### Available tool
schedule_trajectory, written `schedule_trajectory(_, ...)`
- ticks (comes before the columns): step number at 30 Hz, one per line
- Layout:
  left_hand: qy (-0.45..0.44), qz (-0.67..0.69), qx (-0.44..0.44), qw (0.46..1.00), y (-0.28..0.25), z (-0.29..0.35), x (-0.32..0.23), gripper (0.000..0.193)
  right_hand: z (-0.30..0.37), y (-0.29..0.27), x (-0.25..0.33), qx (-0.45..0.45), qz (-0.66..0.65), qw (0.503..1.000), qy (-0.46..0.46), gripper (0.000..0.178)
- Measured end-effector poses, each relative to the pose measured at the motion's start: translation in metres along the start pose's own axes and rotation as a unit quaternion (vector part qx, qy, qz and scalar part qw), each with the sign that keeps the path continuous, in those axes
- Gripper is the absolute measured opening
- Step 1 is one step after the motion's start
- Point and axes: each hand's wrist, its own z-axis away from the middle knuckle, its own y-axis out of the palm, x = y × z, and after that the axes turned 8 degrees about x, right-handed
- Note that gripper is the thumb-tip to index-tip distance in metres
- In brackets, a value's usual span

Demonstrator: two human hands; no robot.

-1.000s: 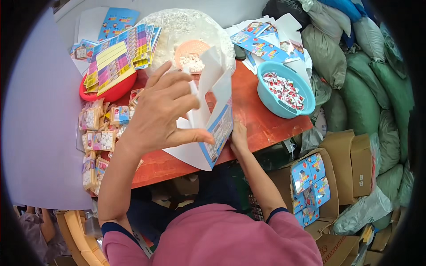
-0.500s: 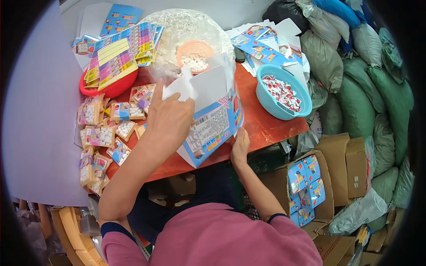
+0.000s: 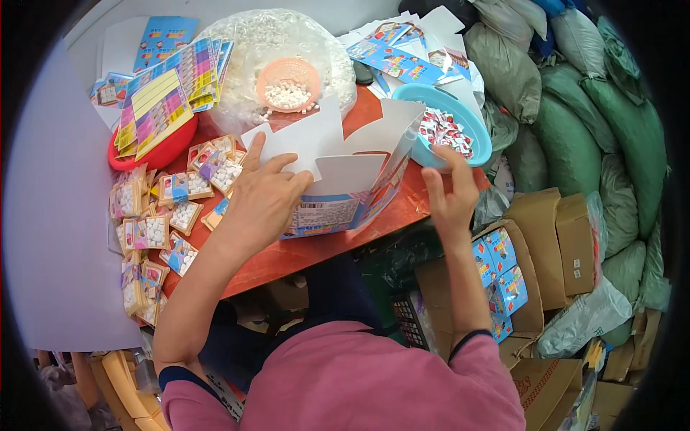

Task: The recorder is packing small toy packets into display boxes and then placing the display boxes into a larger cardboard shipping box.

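A blue printed cardboard box (image 3: 328,210) with raised white flaps stands at the front edge of the red table. My left hand (image 3: 264,192) grips its left side, index finger stretched along a flap and the other fingers bent at the rim; the thumb is hidden. Right of the box, my right hand (image 3: 453,194) is raised with thumb and fingers apart, holding nothing. Just behind it sits a light blue basin (image 3: 480,136) full of small red-and-white packets (image 3: 444,131).
Small trays of white pieces (image 3: 156,231) crowd the table's left side. Behind them, printed sheets (image 3: 159,108) lie on a red basin (image 3: 172,144). A peach basket (image 3: 289,70) rests on a large clear bag (image 3: 237,43). An open carton (image 3: 528,287) of blue boxes is at right, near stacked sacks (image 3: 568,136).
My right hand has let go of the box's lower right part and moved up and right, fingers spread. From its tilt, the box has come upright, its flaps standing wider apart.
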Motion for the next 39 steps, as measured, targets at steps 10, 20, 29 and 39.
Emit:
schedule_trajectory(10,-0.075,0.061,0.017,0.995,0.003,0.006,-0.001,0.037,-0.067,0.0,-0.006,0.264,0.052,0.953,-0.141,0.015)
schedule_trajectory(20,-0.028,0.067,-0.07,0.995,0.011,0.018,-0.007,0.018,-0.06,-0.029,0.01,0.363,0.016,0.93,-0.065,0.012)
schedule_trajectory(29,0.031,0.098,-0.072,0.992,0.004,0.031,0.02,0.006,-0.056,-0.057,-0.04,0.405,0.03,0.913,0.026,0.012)
schedule_trajectory(39,-0.004,-0.062,-0.167,0.984,0.018,0.014,-0.012,0.016,-0.064,-0.04,0.021,0.112,0.053,0.992,-0.013,0.016)
